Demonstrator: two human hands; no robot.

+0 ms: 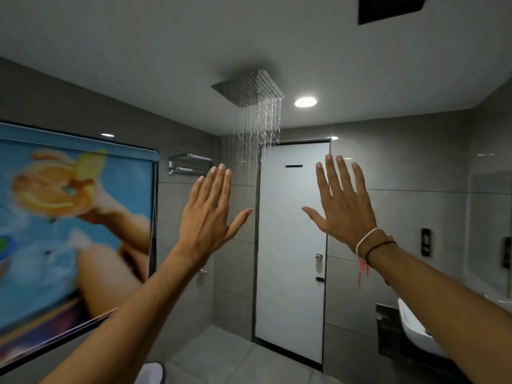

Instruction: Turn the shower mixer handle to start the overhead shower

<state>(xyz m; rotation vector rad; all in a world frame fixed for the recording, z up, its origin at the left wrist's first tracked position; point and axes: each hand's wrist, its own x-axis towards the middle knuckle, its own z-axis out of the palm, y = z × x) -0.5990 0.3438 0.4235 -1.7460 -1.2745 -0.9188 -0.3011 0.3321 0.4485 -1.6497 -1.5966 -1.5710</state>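
A square metal overhead shower head (249,88) hangs from the ceiling, and water streams (263,126) fall from its right side. My left hand (209,217) is raised in front of me, fingers apart, back toward the camera, holding nothing. My right hand (343,206) is raised beside it, fingers spread and empty, with string bracelets at the wrist. Both hands are well below the shower head and touch nothing. A small metal fitting (203,273) shows on the wall just behind my left forearm; I cannot tell whether it is the mixer handle.
A white door (293,245) with a metal knob stands straight ahead. A large colourful blind (74,231) covers the left wall. A metal towel rack (189,163) is mounted high up. A white basin (415,328) juts out at the right. Grey tiles cover floor and walls.
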